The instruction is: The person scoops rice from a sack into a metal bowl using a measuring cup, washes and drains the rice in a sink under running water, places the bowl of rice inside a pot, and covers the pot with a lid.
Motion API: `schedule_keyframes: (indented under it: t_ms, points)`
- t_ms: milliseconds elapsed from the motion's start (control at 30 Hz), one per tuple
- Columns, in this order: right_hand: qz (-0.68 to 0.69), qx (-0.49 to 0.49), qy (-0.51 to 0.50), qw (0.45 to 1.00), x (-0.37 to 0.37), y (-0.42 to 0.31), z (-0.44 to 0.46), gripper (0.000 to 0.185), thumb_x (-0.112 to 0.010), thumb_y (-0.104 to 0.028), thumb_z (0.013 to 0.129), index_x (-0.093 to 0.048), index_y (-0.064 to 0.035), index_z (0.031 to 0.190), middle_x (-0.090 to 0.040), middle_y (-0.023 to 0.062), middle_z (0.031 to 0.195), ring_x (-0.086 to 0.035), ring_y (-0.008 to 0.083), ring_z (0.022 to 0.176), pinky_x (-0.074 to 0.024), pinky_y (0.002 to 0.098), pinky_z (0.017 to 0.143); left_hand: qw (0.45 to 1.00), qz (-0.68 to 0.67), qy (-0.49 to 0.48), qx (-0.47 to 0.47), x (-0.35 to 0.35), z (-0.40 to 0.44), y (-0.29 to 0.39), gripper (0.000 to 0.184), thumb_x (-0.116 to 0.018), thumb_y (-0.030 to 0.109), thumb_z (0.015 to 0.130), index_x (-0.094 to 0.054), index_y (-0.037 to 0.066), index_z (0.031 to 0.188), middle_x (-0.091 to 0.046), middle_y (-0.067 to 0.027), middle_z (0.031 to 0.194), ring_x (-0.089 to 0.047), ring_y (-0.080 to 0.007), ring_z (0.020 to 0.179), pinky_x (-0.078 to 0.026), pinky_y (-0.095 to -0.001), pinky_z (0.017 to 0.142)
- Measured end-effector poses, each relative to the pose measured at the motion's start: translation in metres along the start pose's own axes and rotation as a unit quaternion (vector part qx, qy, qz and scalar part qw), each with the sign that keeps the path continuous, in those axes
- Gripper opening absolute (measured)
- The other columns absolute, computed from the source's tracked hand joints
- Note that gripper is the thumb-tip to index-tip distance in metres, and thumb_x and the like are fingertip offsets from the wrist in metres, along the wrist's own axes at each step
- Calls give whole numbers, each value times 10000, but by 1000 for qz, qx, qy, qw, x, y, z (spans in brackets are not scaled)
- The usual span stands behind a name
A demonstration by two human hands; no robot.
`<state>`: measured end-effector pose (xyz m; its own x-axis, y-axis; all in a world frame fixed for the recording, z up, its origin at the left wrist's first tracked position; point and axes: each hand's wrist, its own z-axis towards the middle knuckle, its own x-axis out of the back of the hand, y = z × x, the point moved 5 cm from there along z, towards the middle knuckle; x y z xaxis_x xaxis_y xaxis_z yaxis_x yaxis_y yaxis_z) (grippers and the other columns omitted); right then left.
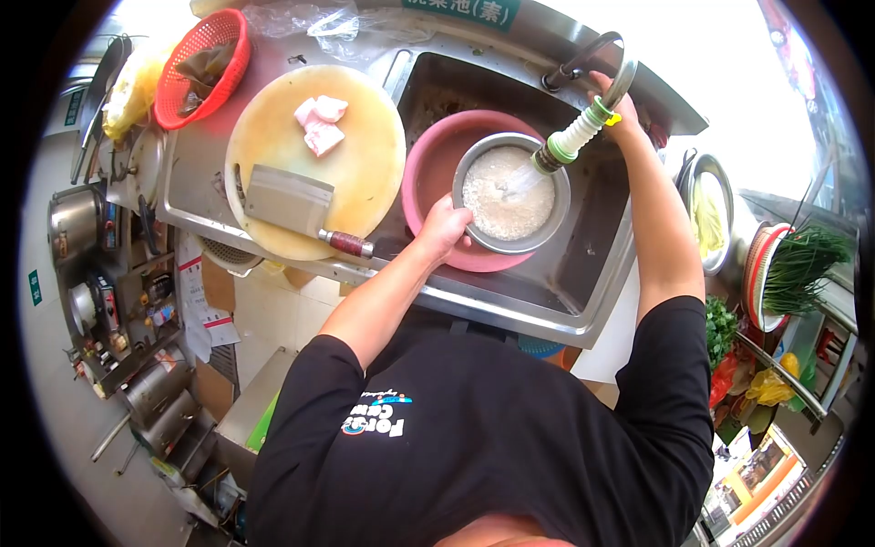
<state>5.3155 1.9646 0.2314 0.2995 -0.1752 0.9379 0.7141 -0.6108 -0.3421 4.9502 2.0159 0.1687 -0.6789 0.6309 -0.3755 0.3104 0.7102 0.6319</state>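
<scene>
My left hand (445, 228) grips the left rim of a round metal pot (562, 219) that holds white rice grains (510, 205). The pot is above a pink basin (421, 169) in the steel sink (592, 246). Water runs into the rice from a faucet nozzle (576, 137) with a white and green sleeve. Behind the curved faucet pipe, my right hand (612, 108) reaches to the tap's area; its fingers are partly hidden, and what they touch is unclear.
Left of the sink, a round cutting board (365, 118) carries a cleaver (290, 198) and pale meat pieces (322, 126). A red basket (202, 68) stands behind it. Bowls of cabbage (708, 214) and green chives (802, 269) are at the right.
</scene>
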Motion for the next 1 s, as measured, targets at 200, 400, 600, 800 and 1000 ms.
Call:
schedule_keyframes:
  t_ms: [200, 400, 600, 800, 1000]
  points:
    - [16, -9, -9, 1000, -4, 7, 4, 457, -606, -190, 871, -482, -100, 1303, -563, 165, 1245, -528, 319, 1165, -422, 376, 958, 1000, 3, -16, 5, -6, 6, -5, 299, -487, -14, 784, -535, -8, 1079, -613, -84, 869, -573, -127, 614, -432, -231, 408]
    - [47, -18, -23, 998, -6, 8, 3, 461, -602, -190, 879, -475, -80, 1309, -555, 157, 1274, -517, 298, 1195, -411, 361, 975, 1000, -5, -24, 4, -14, 12, -11, 289, -488, -12, 787, -539, -16, 1072, -623, -95, 882, -583, -134, 626, -430, -233, 411]
    - [34, -27, -23, 999, -4, 3, 1, 462, -595, -221, 887, -477, -75, 1309, -553, 152, 1280, -518, 288, 1199, -406, 355, 987, 1000, 5, -16, -4, -15, 12, -11, 291, -470, -13, 784, -540, -33, 1065, -624, -110, 885, -584, -141, 623, -440, -240, 411]
    - [29, -24, -22, 999, -4, 2, 6, 471, -604, -234, 884, -481, -69, 1307, -561, 140, 1276, -525, 275, 1192, -408, 351, 986, 999, 40, 17, -30, -4, 2, 0, 256, -488, -11, 799, -545, -16, 1048, -622, -93, 886, -580, -139, 631, -434, -238, 412]
    - [34, -33, -44, 998, -3, 4, 10, 468, -619, -218, 877, -493, -59, 1299, -568, 140, 1265, -534, 249, 1174, -411, 336, 975, 999, 29, 40, -5, 3, -5, 5, 259, -483, -6, 798, -535, -18, 1052, -610, -95, 860, -572, -136, 607, -435, -235, 408]
